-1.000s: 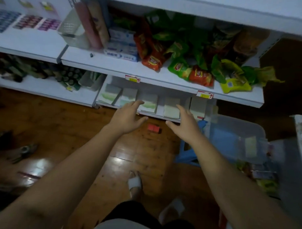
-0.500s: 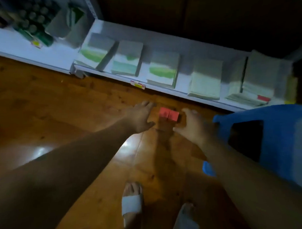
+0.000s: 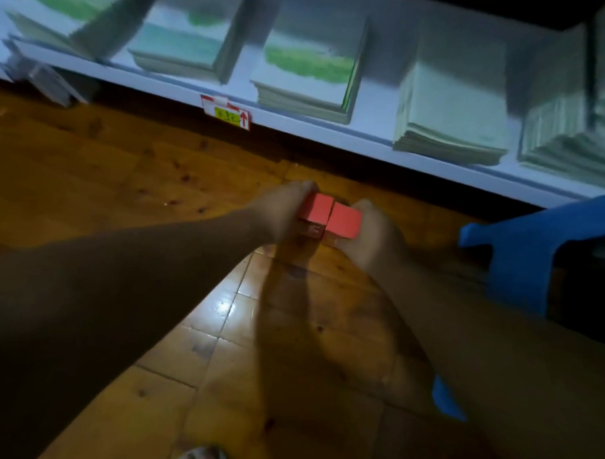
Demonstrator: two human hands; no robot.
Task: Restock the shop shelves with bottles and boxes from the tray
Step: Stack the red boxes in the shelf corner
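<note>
Just above the wooden floor (image 3: 124, 175), before the bottom shelf (image 3: 332, 133), the left hand (image 3: 277, 213) curls its fingers round the left red box (image 3: 317, 212); the right hand (image 3: 374, 233) seemingly grips the right red box (image 3: 345, 223). The boxes touch.

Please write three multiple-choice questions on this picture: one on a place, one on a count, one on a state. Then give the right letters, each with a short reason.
1. Where are the red boxes? A on a table; B between the left hand and right hand; C in a basket.
2. How many red boxes are there? A one; B four; C two.
3. What does each hand do? A grips a box; B hangs open; C holds a bottle.
B: a hand is at each side of them. C: two show side by side. A: fingers curl round each box.
</note>
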